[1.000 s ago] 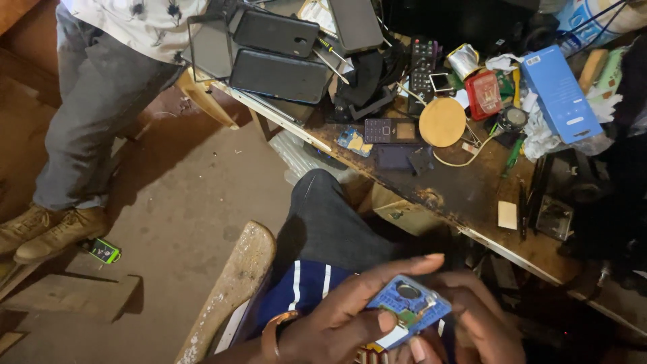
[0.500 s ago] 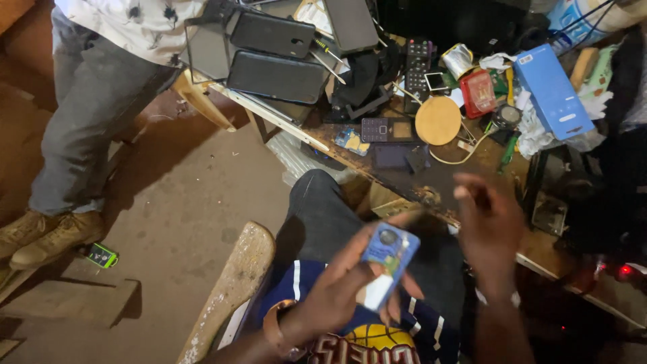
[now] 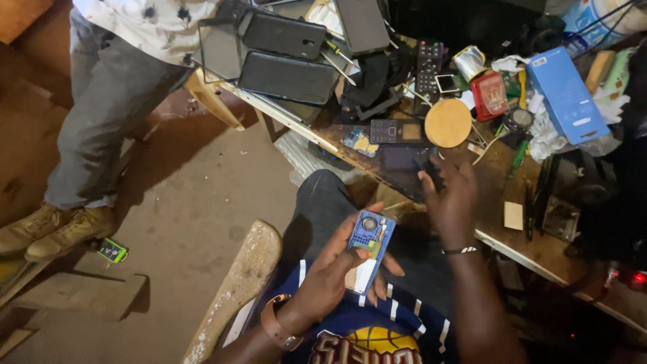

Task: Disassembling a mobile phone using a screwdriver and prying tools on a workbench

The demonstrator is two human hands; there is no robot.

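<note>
Over the lap: left hand [image 3: 330,276] clasps a blue opened phone body [image 3: 369,237] by its long edges, circuit side up. Looks light, stiff, fragile; edges are the safe hold. Right hand [image 3: 450,202] at the table [image 3: 512,253] edge, fingers curled on a small dark part [image 3: 427,164].

2 hands are counted: a left hand [image 3: 330,273] and a right hand [image 3: 450,202]. 1 blue circuit board [image 3: 369,237] is held. On 1 workbench [image 3: 539,249] are seen 1 blue box [image 3: 565,94], 1 round cork disc [image 3: 448,123], 1 red tin [image 3: 490,96], 1 remote control [image 3: 429,67] and 1 keypad phone [image 3: 395,131]. 2 tan boots [image 3: 57,229] are counted.
</note>
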